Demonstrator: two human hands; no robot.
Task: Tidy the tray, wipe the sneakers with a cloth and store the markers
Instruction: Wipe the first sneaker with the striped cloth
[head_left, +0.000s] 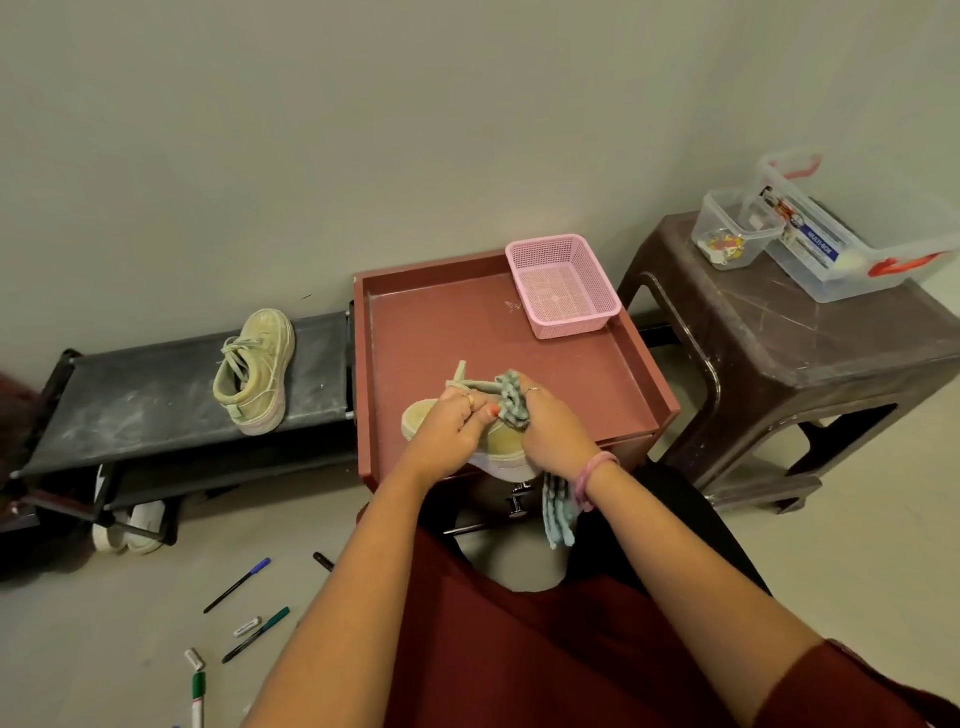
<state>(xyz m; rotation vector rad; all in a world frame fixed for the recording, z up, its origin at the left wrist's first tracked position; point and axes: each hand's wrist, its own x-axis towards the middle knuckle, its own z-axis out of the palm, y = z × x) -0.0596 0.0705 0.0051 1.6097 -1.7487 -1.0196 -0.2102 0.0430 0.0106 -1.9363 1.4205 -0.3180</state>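
A pale green sneaker (501, 442) lies at the front edge of the red-brown tray (582, 364). My left hand (451, 423) grips the sneaker from the left. My right hand (551, 427) holds a grey-green ribbed cloth (511, 402) against the top of the shoe, and the cloth's other end hangs down below my wrist. The second sneaker (255, 370) lies on its side on the black bench (156, 395) to the left. Several markers and pens (239, 584) lie scattered on the floor at the lower left.
An empty pink basket (563, 286) stands on the tray's back right corner. A brown plastic stool (779, 343) to the right carries two clear storage boxes (831, 244). White shoes (130, 525) sit under the bench. A wall runs close behind.
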